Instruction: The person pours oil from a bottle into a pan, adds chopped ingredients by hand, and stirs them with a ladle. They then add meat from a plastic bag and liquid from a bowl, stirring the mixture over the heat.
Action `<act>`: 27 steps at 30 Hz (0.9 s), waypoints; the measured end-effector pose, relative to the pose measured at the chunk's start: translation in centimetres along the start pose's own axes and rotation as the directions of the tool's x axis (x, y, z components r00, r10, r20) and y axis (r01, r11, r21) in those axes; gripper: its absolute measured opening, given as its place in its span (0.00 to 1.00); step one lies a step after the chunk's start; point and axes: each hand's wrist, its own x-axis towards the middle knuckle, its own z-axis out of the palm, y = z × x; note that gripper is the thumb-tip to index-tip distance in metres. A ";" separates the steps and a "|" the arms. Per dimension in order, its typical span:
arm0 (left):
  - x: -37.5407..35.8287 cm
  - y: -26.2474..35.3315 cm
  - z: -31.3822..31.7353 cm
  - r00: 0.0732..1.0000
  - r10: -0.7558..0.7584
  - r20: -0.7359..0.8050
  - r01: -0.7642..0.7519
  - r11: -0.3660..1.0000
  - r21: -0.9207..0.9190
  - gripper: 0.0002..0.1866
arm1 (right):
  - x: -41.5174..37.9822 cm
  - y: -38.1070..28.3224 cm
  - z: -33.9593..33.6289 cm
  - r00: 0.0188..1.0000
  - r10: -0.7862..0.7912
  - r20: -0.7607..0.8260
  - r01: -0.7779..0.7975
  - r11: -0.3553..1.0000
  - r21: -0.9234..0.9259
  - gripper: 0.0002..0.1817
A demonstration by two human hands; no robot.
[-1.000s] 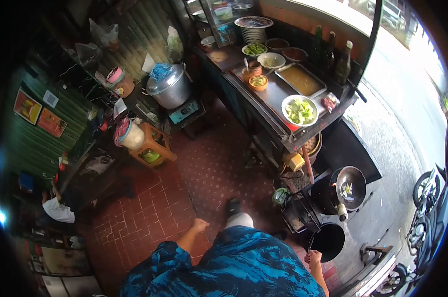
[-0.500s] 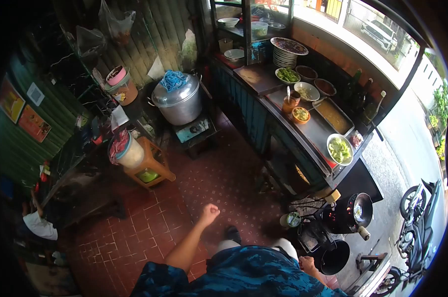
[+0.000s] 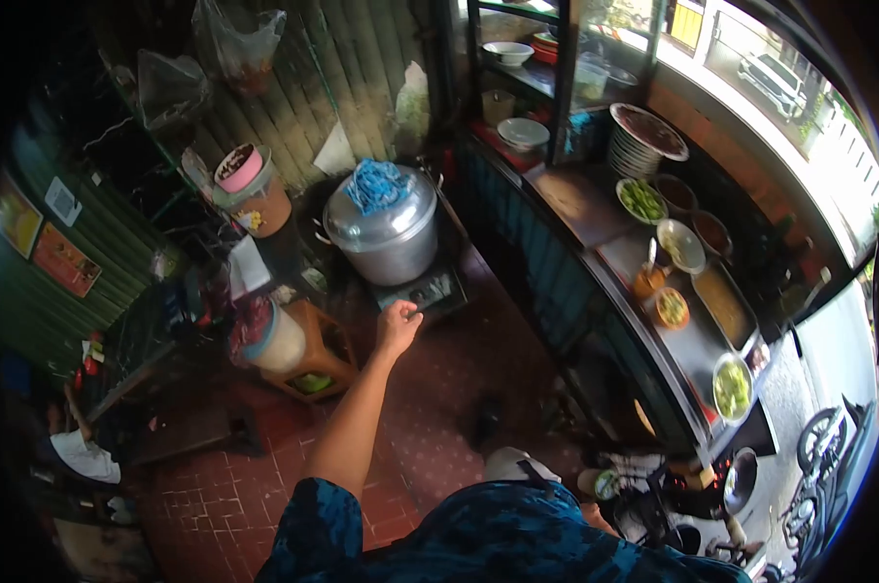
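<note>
My left hand [image 3: 398, 327] is stretched forward over the tiled floor, its fingers curled loosely closed with nothing visible in them. Just beyond it stands a large lidded aluminium pot [image 3: 381, 228], with a crumpled blue cloth [image 3: 378, 187] on the lid. The pot rests on a low stove [image 3: 430, 290], which appears close to my fingertips, though I see no contact. My right hand [image 3: 598, 518] hangs low beside my body near the wok burner area. My shirt partly covers it, and its fingers do not show clearly.
On the right, a food counter [image 3: 643, 306] carries bowls, a tray and a stack of plates [image 3: 648, 141]. An orange stool [image 3: 327, 360] holding a bucket [image 3: 274, 335] stands left of my arm. A wok [image 3: 741, 481] is at lower right, and a person's white sleeve [image 3: 85, 457] shows at far left.
My body has moved forward, bringing the pot and stove nearer. My left hand has risen and reached forward towards the stove. The wok and motorbike have shifted towards the lower right.
</note>
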 end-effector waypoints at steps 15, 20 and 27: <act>32.2 -9.0 -1.9 0.889 -0.167 -0.427 0.241 0.962 0.127 0.24 | 16.0 -41.6 -4.9 0.984 -0.046 -0.175 0.113 0.910 0.399 0.11; 37.2 -12.5 -1.9 0.935 -0.233 -0.266 0.235 0.972 -0.026 0.27 | 10.5 -38.5 -2.3 0.940 0.120 -0.320 0.017 0.920 0.392 0.12; 38.7 -13.8 0.4 0.732 0.023 -0.680 0.121 0.979 0.163 0.19 | 3.5 -36.9 4.4 0.873 0.373 -0.314 -0.151 0.819 0.553 0.10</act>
